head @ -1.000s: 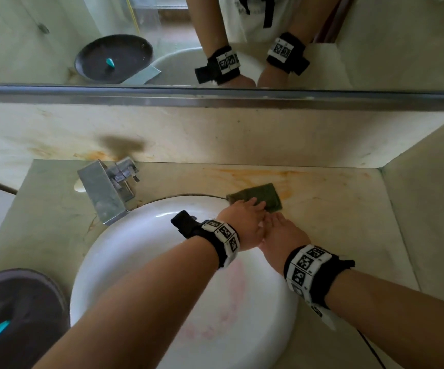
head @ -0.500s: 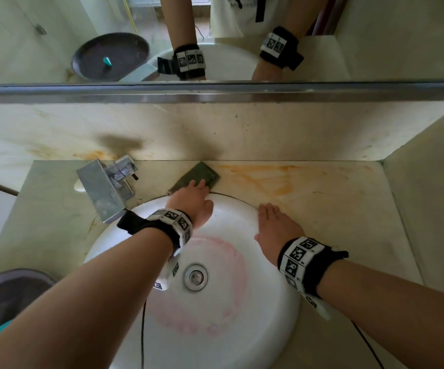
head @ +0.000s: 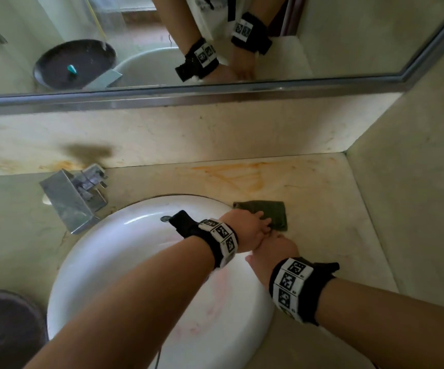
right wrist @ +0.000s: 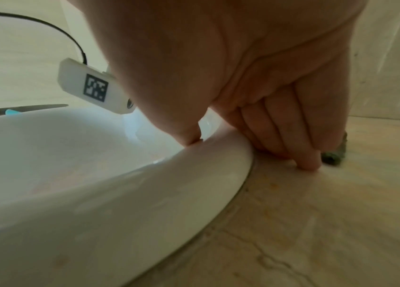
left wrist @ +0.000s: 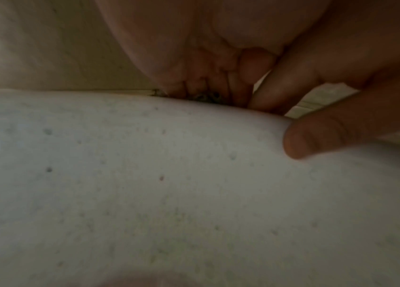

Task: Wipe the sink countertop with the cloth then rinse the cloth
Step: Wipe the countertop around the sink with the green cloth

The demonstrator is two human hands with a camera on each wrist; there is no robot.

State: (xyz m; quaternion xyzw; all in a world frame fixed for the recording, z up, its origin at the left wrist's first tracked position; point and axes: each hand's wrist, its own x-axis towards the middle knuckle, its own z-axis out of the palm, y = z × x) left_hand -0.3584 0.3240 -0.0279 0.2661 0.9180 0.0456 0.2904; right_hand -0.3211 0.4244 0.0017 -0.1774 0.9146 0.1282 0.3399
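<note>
A dark green cloth (head: 270, 212) lies on the beige countertop (head: 322, 209) just right of the white sink (head: 135, 241). My left hand (head: 251, 225) reaches across the basin and presses flat fingers on the cloth's near edge. In the left wrist view the cloth (left wrist: 206, 97) peeks out under those fingers beyond the sink rim (left wrist: 144, 174). My right hand (head: 274, 251) rests open on the sink's right rim, partly under the left hand. Its fingers (right wrist: 309, 163) touch the countertop beside the cloth (right wrist: 336, 155), with the thumb on the inner rim.
A square metal faucet (head: 74, 198) stands at the sink's back left. A dark round tray (head: 2, 328) holding a teal item sits at the lower left. Orange stains (head: 242, 177) mark the countertop near the back wall. A side wall (head: 415, 209) closes the right.
My left hand has swept the cloth from behind the sink near the faucet back to the right side of the rim. The right hand stays on the right rim.
</note>
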